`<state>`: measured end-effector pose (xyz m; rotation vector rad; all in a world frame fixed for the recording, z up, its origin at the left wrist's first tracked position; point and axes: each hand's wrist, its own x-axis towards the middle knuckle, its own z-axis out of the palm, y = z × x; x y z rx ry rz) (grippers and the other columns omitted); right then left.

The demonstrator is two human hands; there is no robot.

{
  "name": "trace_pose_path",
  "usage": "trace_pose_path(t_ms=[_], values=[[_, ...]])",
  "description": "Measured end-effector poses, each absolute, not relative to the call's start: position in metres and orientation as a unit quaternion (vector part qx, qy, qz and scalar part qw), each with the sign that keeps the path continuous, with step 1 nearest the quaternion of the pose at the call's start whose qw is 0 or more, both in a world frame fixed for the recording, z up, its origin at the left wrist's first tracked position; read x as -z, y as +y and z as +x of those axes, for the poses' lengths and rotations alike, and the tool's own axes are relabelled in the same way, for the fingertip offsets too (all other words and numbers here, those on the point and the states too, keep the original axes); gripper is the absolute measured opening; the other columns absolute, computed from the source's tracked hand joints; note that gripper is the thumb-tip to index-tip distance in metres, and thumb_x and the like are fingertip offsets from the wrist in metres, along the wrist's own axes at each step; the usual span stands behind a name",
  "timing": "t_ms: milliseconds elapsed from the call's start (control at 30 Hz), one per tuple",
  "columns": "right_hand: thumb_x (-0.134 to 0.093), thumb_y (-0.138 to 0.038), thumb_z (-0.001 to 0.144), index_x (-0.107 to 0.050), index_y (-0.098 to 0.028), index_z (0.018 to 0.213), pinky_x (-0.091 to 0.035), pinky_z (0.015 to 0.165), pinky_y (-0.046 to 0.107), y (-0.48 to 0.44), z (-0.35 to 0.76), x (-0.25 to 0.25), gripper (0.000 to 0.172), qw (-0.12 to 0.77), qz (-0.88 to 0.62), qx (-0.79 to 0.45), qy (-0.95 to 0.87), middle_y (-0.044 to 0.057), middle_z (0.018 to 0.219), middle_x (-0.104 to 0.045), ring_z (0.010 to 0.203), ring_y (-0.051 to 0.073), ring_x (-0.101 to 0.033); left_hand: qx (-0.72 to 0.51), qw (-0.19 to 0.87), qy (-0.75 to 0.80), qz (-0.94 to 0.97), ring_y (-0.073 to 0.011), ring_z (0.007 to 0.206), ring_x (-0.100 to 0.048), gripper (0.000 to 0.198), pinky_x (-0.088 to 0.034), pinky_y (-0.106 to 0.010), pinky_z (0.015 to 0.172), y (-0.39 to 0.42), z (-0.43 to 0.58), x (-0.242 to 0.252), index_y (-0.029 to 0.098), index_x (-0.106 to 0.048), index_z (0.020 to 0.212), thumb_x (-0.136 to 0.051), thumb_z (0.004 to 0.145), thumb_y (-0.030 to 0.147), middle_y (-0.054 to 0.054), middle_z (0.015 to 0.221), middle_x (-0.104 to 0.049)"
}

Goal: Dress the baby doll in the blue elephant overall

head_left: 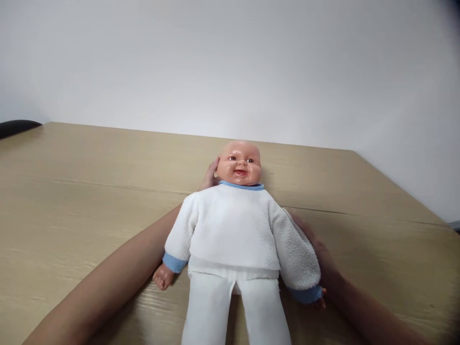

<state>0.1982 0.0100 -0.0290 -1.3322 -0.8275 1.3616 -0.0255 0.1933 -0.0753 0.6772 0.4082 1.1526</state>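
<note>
A baby doll (235, 230) faces up toward me in the middle of the view, its legs cut off by the bottom edge. It wears a white fleece top with blue collar and cuffs and white trousers. My left hand (210, 178) is curved around the side and back of the doll's head, with most of its fingers hidden behind it. Beside the doll's sleeve on the right is my right hand (316, 242), blurred, its fingers out of sight behind the sleeve and body.
Under the doll lies a wooden table (89, 211) with a seam running across it. A pale wall (230, 62) rises behind the far edge. At the left edge a dark rounded object (17, 127) shows in part.
</note>
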Motion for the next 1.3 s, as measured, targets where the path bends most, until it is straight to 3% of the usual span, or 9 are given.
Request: trace_pose_path(t_ms=[100, 200, 333, 467, 667, 967, 1167, 1300], values=[[-0.082, -0.073, 0.076, -0.089, -0.026, 0.100, -0.069, 0.099, 0.052, 0.002, 0.207, 0.038, 0.053, 0.486, -0.610, -0.581, -0.233, 0.008, 0.101, -0.089, 0.118, 0.044, -0.080, -0.434, 0.810, 0.184, 0.349, -0.0378, 0.147, -0.061, 0.065, -0.041, -0.048, 0.130, 0.195, -0.043, 0.068, 0.018, -0.076, 0.134, -0.068, 0.095, 0.069, -0.008, 0.126, -0.083], [-0.080, -0.069, 0.079, -0.086, -0.022, 0.119, -0.073, 0.085, 0.052, -0.006, 0.209, 0.045, 0.062, 0.448, -0.615, -0.617, -0.201, 0.012, 0.106, -0.088, 0.108, 0.045, -0.083, -0.354, 0.841, 0.154, 0.379, -0.0416, 0.144, -0.063, 0.078, -0.041, -0.052, 0.129, 0.199, -0.051, 0.065, 0.013, -0.074, 0.138, -0.065, 0.092, 0.075, -0.013, 0.130, -0.081], [-0.074, -0.056, 0.093, -0.066, -0.034, 0.153, -0.060, 0.115, 0.048, -0.009, 0.210, 0.057, 0.064, 0.499, -0.550, -0.592, -0.314, 0.004, 0.143, -0.078, 0.137, 0.038, -0.071, -0.326, 0.846, 0.117, 0.405, -0.0426, 0.144, -0.063, 0.085, -0.039, -0.055, 0.130, 0.204, -0.050, 0.067, 0.014, -0.071, 0.143, -0.062, 0.090, 0.080, -0.015, 0.136, -0.079], [-0.074, -0.052, 0.095, -0.060, -0.039, 0.157, -0.050, 0.126, 0.048, -0.003, 0.214, 0.065, 0.065, 0.499, -0.539, -0.566, -0.374, 0.000, 0.166, -0.060, 0.155, 0.036, -0.054, -0.307, 0.836, 0.114, 0.440, -0.0416, 0.145, -0.062, 0.082, -0.037, -0.054, 0.131, 0.206, -0.053, 0.065, 0.013, -0.070, 0.144, -0.060, 0.095, 0.077, -0.017, 0.137, -0.078], [-0.079, -0.055, 0.090, -0.064, -0.040, 0.151, -0.045, 0.129, 0.050, -0.001, 0.216, 0.062, 0.065, 0.485, -0.549, -0.561, -0.386, 0.000, 0.172, -0.053, 0.161, 0.037, -0.046, -0.327, 0.814, 0.139, 0.459, -0.0409, 0.142, -0.064, 0.074, -0.037, -0.053, 0.131, 0.205, -0.058, 0.061, 0.011, -0.072, 0.142, -0.062, 0.098, 0.070, -0.018, 0.137, -0.078], [-0.077, -0.058, 0.091, -0.057, -0.039, 0.159, -0.046, 0.129, 0.053, -0.005, 0.215, 0.059, 0.073, 0.474, -0.556, -0.565, -0.382, 0.000, 0.174, -0.049, 0.161, 0.038, -0.045, -0.339, 0.812, 0.150, 0.452, -0.0397, 0.141, -0.065, 0.068, -0.038, -0.053, 0.131, 0.204, -0.056, 0.063, 0.011, -0.072, 0.141, -0.061, 0.101, 0.064, -0.017, 0.137, -0.078], [-0.077, -0.060, 0.092, -0.057, -0.040, 0.159, -0.031, 0.137, 0.052, -0.005, 0.218, 0.056, 0.073, 0.459, -0.577, -0.558, -0.381, -0.003, 0.177, -0.044, 0.165, 0.036, -0.038, -0.333, 0.816, 0.162, 0.444, -0.0398, 0.139, -0.067, 0.066, -0.039, -0.054, 0.130, 0.197, -0.055, 0.057, 0.012, -0.073, 0.140, -0.064, 0.100, 0.064, -0.017, 0.134, -0.079], [-0.075, -0.062, 0.093, -0.058, -0.040, 0.158, -0.026, 0.139, 0.050, -0.005, 0.219, 0.057, 0.070, 0.446, -0.582, -0.529, -0.426, -0.004, 0.177, -0.044, 0.165, 0.034, -0.038, -0.391, 0.780, 0.192, 0.449, -0.0379, 0.140, -0.066, 0.058, -0.040, -0.052, 0.129, 0.196, -0.052, 0.058, 0.015, -0.072, 0.139, -0.072, 0.097, 0.055, -0.015, 0.136, -0.078]])
